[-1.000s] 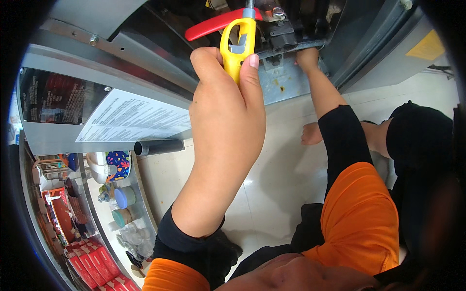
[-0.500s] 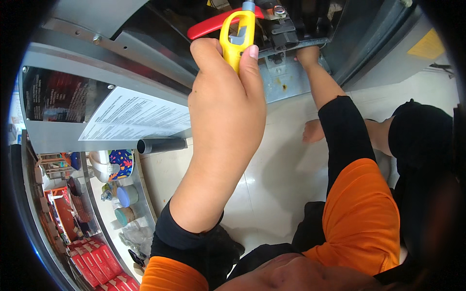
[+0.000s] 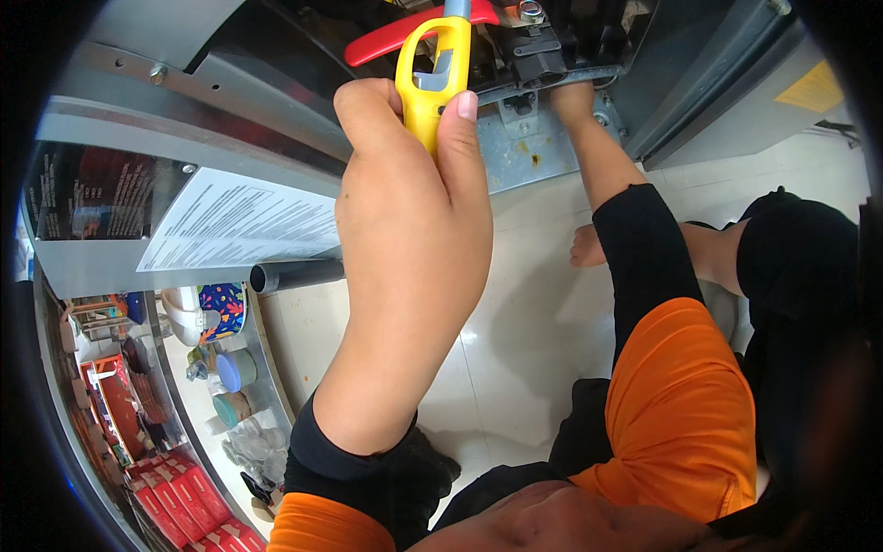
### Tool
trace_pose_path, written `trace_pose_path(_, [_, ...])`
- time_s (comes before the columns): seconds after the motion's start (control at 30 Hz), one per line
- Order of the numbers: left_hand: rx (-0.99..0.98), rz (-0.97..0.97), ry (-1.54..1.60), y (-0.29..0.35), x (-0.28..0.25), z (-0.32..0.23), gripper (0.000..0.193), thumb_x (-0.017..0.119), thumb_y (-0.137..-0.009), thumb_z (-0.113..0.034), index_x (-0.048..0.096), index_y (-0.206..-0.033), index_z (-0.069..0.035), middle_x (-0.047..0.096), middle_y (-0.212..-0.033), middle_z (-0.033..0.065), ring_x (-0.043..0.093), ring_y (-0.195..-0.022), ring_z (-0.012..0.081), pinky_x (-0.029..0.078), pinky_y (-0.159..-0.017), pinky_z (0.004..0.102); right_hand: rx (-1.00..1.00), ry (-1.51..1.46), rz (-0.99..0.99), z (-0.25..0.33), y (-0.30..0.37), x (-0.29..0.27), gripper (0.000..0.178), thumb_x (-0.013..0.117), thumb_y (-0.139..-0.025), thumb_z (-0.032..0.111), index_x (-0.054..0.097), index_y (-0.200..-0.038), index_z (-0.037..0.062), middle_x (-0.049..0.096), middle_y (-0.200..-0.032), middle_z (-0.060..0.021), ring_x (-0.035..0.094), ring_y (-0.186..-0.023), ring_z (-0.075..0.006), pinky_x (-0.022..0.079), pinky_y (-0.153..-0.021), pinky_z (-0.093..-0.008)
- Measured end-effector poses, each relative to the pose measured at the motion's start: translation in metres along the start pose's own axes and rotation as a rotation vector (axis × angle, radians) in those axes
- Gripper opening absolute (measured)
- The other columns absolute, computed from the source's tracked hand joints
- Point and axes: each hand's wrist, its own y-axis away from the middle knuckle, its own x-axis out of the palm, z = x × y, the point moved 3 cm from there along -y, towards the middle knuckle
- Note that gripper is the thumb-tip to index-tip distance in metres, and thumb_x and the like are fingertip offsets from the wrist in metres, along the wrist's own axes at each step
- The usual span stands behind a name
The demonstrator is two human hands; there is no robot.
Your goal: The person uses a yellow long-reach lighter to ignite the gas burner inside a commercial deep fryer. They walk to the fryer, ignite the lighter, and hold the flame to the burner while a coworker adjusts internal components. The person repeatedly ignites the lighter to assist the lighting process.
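Observation:
My left hand point(image 3: 414, 175) is closed around a yellow gas lighter point(image 3: 425, 115), its thumb along the handle and its grey nozzle pointing up into the open front of a metal appliance. Behind the lighter is a red lever handle point(image 3: 391, 43), apart from my fingers as far as I can see. My right hand point(image 3: 572, 99) reaches into the appliance's lower part, past a metal bar point(image 3: 589, 75). Its fingers are hidden in there, beside a dark valve-like fitting point(image 3: 538, 63). Below lies a stained metal base plate point(image 3: 524, 152).
Another person's hand point(image 3: 587, 247) and dark-clothed knee point(image 3: 800, 244) are close on the right. A grey door panel point(image 3: 736, 110) stands open there. On the left are a door with a printed sheet point(image 3: 248, 221), a black pipe end point(image 3: 294, 275), and shelves with tubs point(image 3: 236, 370) and red boxes point(image 3: 184, 497).
My left hand and the lighter have shifted slightly left and down in the picture. The whole scene has moved a little the same way; my right hand stays inside the appliance.

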Motion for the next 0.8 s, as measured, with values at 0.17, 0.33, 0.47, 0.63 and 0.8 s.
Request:
trace_pose_path(0.17, [-0.019,-0.006,0.035,0.000,0.000,0.002,0.031,0.060,-0.100,-0.022,0.039,-0.109,-0.001,0.062,-0.074,0.0241,0.064,-0.066,0.0455,0.049,-0.057,0.0485,-0.067,0.070,0.032,0.007,0.005,-0.002,0.051,0.065,-0.083,0.016,0.058,-0.133,0.0080,0.054,-0.139,-0.0223,0.052,-0.125,-0.0443,0.044,-0.104,-0.0455])
trace_pose_path(0.33, [0.052,-0.044,0.045,-0.003,0.005,0.000,0.029,0.060,-0.100,-0.019,0.039,-0.108,-0.001,0.062,-0.076,0.0241,0.064,-0.066,0.0457,0.049,-0.057,0.0478,-0.277,0.075,-0.180,0.004,-0.003,-0.003,0.046,0.065,-0.086,0.019,0.059,-0.131,0.0101,0.059,-0.130,-0.0194,0.059,-0.113,-0.0409,0.050,-0.091,-0.0474])
trace_pose_path(0.47, [0.083,-0.057,0.024,-0.004,0.005,0.004,0.029,0.060,-0.100,-0.019,0.039,-0.108,-0.001,0.062,-0.075,0.0238,0.064,-0.067,0.0458,0.049,-0.057,0.0479,0.453,-0.622,0.069,0.014,0.000,0.002,0.029,0.066,-0.091,0.025,0.060,-0.118,0.0136,0.065,-0.103,-0.0092,0.063,-0.081,-0.0244,0.049,-0.057,-0.0373])
trace_pose_path(0.63, [0.079,-0.055,0.012,-0.004,0.003,0.001,0.030,0.060,-0.100,-0.018,0.038,-0.108,0.000,0.062,-0.077,0.0247,0.064,-0.068,0.0464,0.049,-0.057,0.0483,0.898,-1.357,0.052,0.022,0.003,-0.003,0.007,0.059,-0.095,0.018,0.061,-0.100,0.0138,0.064,-0.084,-0.0027,0.055,-0.061,-0.0112,0.036,-0.041,-0.0233])
trace_pose_path(0.8, [0.068,-0.030,-0.007,-0.001,0.003,-0.003,0.030,0.060,-0.100,-0.018,0.038,-0.109,0.000,0.062,-0.078,0.0252,0.064,-0.068,0.0472,0.049,-0.058,0.0494,1.016,-2.020,0.113,-0.006,0.000,0.002,0.012,0.052,-0.097,0.008,0.063,-0.096,0.0067,0.066,-0.086,-0.0052,0.054,-0.057,-0.0096,0.039,-0.042,-0.0184])
